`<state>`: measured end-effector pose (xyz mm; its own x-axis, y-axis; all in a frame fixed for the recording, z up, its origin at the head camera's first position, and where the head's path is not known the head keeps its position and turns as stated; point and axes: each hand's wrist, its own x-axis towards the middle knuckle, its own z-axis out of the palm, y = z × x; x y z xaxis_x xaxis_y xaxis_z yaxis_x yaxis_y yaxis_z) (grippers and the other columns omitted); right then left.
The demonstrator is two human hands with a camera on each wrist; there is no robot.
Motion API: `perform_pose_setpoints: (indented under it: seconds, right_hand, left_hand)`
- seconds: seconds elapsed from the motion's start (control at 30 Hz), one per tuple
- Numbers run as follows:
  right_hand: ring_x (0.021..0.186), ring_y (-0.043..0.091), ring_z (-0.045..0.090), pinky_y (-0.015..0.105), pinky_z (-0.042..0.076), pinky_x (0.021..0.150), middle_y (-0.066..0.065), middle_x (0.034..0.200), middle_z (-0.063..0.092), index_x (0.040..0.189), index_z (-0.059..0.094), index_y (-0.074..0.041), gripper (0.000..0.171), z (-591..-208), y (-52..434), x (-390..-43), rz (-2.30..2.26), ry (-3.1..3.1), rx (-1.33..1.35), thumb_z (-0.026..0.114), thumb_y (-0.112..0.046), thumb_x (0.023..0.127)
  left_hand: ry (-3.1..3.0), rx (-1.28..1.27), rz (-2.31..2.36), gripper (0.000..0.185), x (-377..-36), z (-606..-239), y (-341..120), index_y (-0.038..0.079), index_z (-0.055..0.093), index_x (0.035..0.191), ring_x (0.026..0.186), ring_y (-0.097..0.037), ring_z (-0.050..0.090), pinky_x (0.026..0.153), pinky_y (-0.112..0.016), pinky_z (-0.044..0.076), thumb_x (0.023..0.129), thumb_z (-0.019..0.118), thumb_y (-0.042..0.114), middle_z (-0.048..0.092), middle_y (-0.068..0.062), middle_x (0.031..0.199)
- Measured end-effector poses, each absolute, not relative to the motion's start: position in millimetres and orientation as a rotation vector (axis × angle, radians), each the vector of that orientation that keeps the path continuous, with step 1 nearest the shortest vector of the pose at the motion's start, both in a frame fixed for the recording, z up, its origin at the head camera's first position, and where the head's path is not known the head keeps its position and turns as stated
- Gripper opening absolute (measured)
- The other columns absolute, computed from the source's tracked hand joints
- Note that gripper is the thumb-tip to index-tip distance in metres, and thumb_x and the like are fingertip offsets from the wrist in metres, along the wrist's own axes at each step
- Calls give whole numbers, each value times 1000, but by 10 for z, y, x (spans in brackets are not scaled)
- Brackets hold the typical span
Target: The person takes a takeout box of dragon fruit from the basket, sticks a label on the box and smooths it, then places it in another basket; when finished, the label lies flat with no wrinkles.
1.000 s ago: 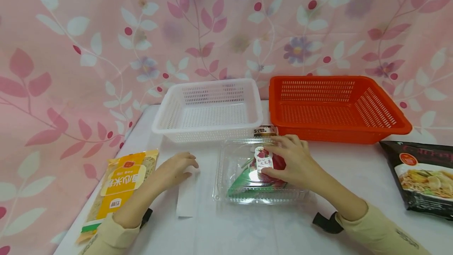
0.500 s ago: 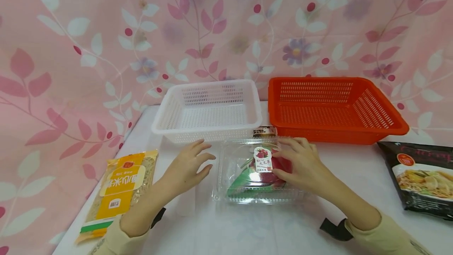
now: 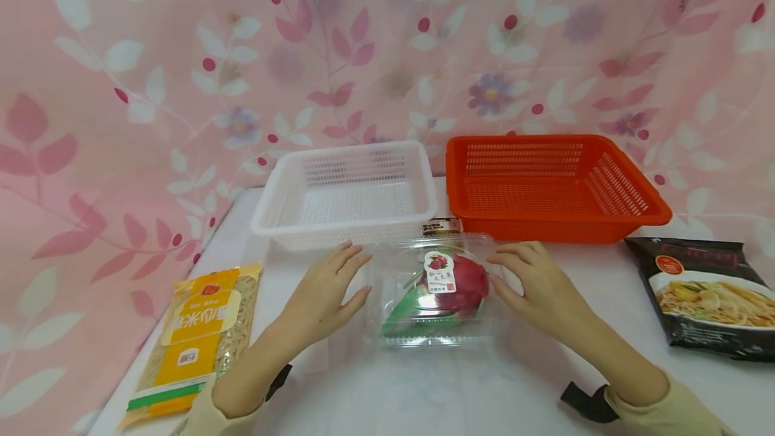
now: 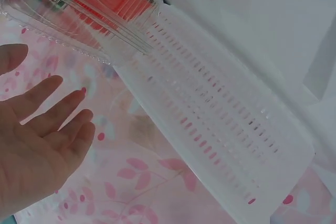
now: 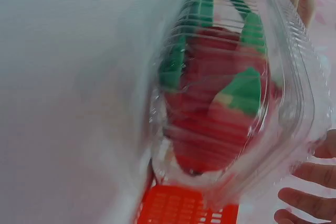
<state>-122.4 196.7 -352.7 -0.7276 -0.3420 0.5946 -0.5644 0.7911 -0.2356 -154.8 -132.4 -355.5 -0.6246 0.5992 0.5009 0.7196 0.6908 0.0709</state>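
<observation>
fingers, head view: left hand (image 3: 327, 295) spread wide beside the clear box (image 3: 396, 258); right hand (image 3: 539, 281) wide too, tips at the box's right side, contact impossible to tell
clear box: one, mid-table, one red-and-green fruit (image 3: 469, 288) inside, partly covered by a label (image 3: 440, 273)
baskets: two along the table (image 3: 424, 395)'s far edge, white basket (image 3: 345, 231) left, red basket (image 3: 557, 229) right
packets: two, yellow packet (image 3: 196, 342) by the left edge, black packet (image 3: 708, 301) farther right, cut off
small container: one (image 3: 440, 226), partly hidden behind the box, kind unclear
left wrist view: four fingers and a cut-off thumb, apart from the box, itself cut off
right wrist view: fruit blurred through plastic; four fingers straight, palm out of view; red basket partly visible
</observation>
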Motion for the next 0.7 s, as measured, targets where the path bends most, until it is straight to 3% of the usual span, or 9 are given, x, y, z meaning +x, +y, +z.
perform_pose_setpoints:
  seconds: [0.23, 0.43, 0.57, 0.7]
  right_hand:
    - [104, 33, 47, 52, 41, 87, 15, 112, 56, 111, 61, -1, 41, -3594, 2155, -1117, 499, -2488, 597, 74, -11, 73]
    - [110, 35, 43, 56, 36, 90, 17, 120, 51, 125, 51, -1, 49, -3708, 2183, -1095, 628, -2637, 537, 66, -19, 83]
    - [114, 36, 40, 56, 35, 93, 17, 125, 48, 130, 47, -2, 50, -3731, 2162, -1071, 655, -2706, 518, 61, -23, 87]
    - [117, 37, 39, 59, 32, 94, 18, 128, 47, 133, 43, -2, 53, -3719, 2146, -1047, 744, -2766, 501, 58, -28, 89]
  left_hand:
    - [-2591, -931, -363, 61, -1480, -3595, -1405, 1, 44, 133, 132, -36, 27, 101, -52, 30, 85, 61, 36, 36, -21, 140]
    - [-2813, -888, -432, 72, -1426, -3689, -1385, 5, 29, 143, 135, -36, 14, 104, -51, 23, 91, 44, 52, 16, -21, 149]
    - [-2861, -927, -402, 73, -1404, -3738, -1340, 8, 28, 144, 135, -37, 14, 104, -51, 24, 91, 36, 58, 14, -21, 149]
    - [-2944, -886, -567, 74, -1365, -3764, -1313, 11, 20, 146, 134, -37, 18, 100, -55, 28, 91, 39, 56, 17, -19, 149]
